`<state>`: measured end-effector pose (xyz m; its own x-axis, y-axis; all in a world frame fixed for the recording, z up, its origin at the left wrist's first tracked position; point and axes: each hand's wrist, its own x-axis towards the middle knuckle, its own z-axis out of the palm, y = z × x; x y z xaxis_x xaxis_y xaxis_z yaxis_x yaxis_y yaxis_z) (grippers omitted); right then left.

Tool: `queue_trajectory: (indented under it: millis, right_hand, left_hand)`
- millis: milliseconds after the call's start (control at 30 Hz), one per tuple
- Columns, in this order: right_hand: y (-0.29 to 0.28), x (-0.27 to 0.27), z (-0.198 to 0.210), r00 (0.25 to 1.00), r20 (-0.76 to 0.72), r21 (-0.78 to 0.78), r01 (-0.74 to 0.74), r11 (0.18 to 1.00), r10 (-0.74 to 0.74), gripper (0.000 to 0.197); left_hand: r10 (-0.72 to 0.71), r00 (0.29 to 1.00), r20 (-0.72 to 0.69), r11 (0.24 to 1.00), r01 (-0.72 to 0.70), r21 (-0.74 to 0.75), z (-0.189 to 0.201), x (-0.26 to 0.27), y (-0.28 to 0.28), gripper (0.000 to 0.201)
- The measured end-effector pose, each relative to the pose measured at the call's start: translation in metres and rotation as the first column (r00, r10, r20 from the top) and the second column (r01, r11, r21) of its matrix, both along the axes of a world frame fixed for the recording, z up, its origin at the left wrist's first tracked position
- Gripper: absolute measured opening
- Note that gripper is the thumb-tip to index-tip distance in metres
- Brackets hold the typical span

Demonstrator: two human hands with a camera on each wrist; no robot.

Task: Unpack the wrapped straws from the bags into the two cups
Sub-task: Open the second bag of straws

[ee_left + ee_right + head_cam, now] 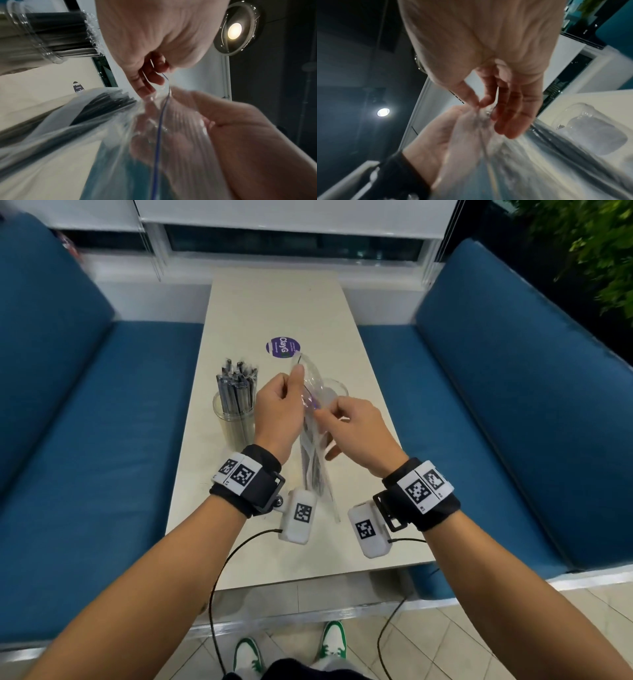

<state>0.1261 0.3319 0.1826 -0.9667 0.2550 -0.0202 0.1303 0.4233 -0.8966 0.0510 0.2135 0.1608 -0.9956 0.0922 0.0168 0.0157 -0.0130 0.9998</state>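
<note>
**Both grips pinched on the bag mouth, straws hanging below**

Left hand (278, 409) pinching one lip of the clear plastic zip bag (317, 460), thumb and forefinger clenched on the film at its far upper edge. Right hand (356, 429) pinching the opposite lip just beside it between thumb and forefinger, other fingers loosely extended, as the right wrist view confirms. Held up above the pale rectangular bench (274, 302), between the two wrists, clear of the surface.

Inside the bag, a bundle of dark wrapped straws (102, 102), long axis running with the bag: from the pinched mouth, up and away from the body, down toward the person. Upper tips pointing at the mouth and stopping just short of both grips; lower ends near the wrist cameras. Neither hand clearly nearer to the tips; both at the mouth, left slightly farther out.

Empty clear plastic cup (334, 392) directly beyond the right hand, partly hidden behind the bag. Second clear cup (236, 419), already full of upright wrapped straws, well to the left, just beside the left hand.

Judged step: parting the mouth, seal apparently opening, though blur forbids certainty. Next likely needed: one grip reaching down along the axis for the tips, then swinging the bundle upright toward the empty cup.
</note>
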Motion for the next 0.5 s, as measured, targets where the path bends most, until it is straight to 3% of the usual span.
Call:
queue_trajectory:
  millis: [133,233,400,500]
  right_hand:
    - [0.006,-0.001,0.006,0.99,-0.132,0.057,0.061,0.996,-0.053,0.027]
    - [0.007,-0.002,0.01,0.995,-0.095,0.043,0.037,0.998,-0.033,0.025]
    - [0.015,0.004,0.011,0.966,-0.069,-0.115,0.242,0.963,-0.251,0.017]
    - [0.014,0.004,0.014,0.981,0.05,-0.102,0.192,0.976,-0.188,0.033]
  left_hand:
    - [-0.134,0.991,0.006,0.983,0.133,-0.126,0.0,0.02,0.0,0.048]
    - [-0.215,0.976,0.023,0.973,0.216,-0.086,-0.004,0.025,0.0,0.053]
    - [-0.015,1.0,-0.006,0.999,0.015,-0.032,-0.002,0.009,-0.009,0.03]
    - [-0.039,0.999,0.031,0.999,0.038,0.026,0.0,0.008,-0.01,0.029]
